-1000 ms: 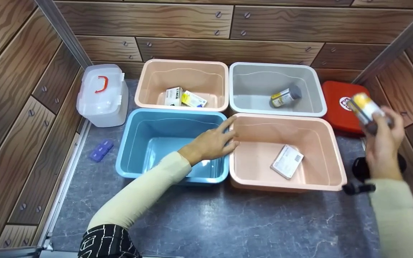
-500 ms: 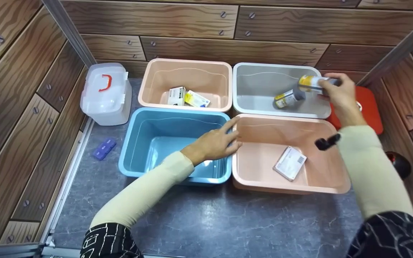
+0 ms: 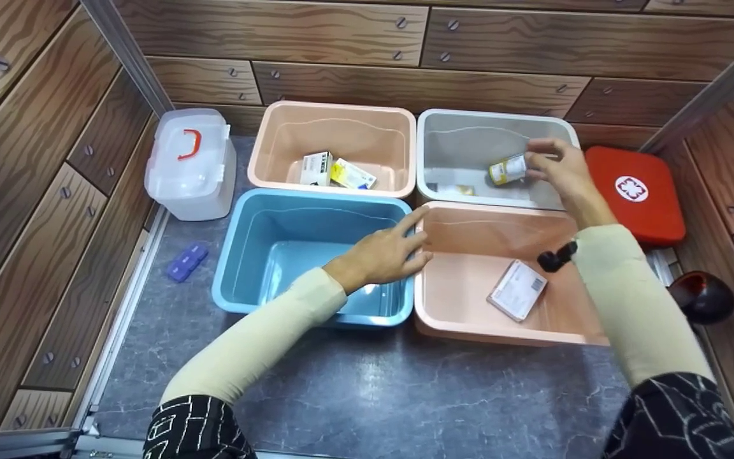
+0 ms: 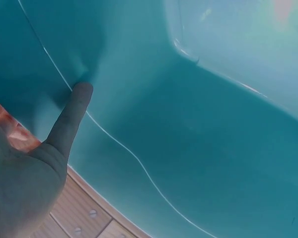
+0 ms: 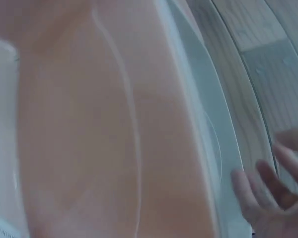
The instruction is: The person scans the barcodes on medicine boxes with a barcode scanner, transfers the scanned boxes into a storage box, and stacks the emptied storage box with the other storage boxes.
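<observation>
My left hand rests over the adjoining rims of the blue bin and the front peach bin. Its fingers are spread and straight, and in the left wrist view the thumb touches the blue inner wall. Over the grey bin, my right hand has its fingers apart beside the dark end of a yellow-and-white bottle. The right wrist view has that hand with nothing between its fingers. Another yellow-marked bottle lies by the grey bin's front wall, partly hidden by the rim.
A white box lies in the front peach bin. Two small boxes sit in the rear peach bin. A clear lidded case and purple pill organizer are left; a red case and dark round object are right.
My right hand has carried a bottle from the far right into the grey bin and let go of it. The bottle there before now lies further front-left. My left hand has stayed in place.
</observation>
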The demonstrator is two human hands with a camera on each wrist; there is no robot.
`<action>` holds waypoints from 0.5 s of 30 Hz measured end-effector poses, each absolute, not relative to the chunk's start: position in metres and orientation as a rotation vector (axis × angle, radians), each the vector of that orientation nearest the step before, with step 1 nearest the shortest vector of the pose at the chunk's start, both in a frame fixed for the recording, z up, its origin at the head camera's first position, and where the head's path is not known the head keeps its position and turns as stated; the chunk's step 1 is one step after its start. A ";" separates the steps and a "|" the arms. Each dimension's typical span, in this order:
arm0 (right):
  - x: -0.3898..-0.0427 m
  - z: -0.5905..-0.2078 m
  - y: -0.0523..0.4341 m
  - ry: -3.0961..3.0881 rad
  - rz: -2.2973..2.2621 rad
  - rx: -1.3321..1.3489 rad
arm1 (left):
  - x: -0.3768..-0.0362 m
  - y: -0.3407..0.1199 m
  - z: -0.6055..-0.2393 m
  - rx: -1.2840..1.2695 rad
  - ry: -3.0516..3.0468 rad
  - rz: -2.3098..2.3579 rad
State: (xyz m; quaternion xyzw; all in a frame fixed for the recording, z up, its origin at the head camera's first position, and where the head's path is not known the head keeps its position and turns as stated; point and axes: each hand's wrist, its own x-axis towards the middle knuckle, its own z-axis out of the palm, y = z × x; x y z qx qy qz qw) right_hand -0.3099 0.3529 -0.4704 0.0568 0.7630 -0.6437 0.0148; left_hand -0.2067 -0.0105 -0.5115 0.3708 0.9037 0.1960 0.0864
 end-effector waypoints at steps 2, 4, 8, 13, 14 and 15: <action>-0.299 -0.469 0.354 2.373 -1.984 0.052 | -0.206 -0.010 -0.512 1.101 2.688 0.587; -0.286 -0.466 0.354 2.328 -1.953 -0.100 | -0.206 -0.010 -0.511 1.100 2.684 0.588; -0.262 -0.465 0.352 2.282 -1.568 -0.378 | -0.205 -0.011 -0.510 1.103 2.683 0.609; -0.245 -0.483 0.354 2.282 -0.788 -0.585 | -0.205 -0.011 -0.512 1.111 2.697 0.624; -0.243 -0.488 0.355 2.279 -0.672 -0.603 | -0.205 -0.011 -0.512 1.110 2.698 0.624; -0.241 -0.495 0.356 2.279 -0.571 -0.621 | -0.205 -0.010 -0.512 1.108 2.695 0.622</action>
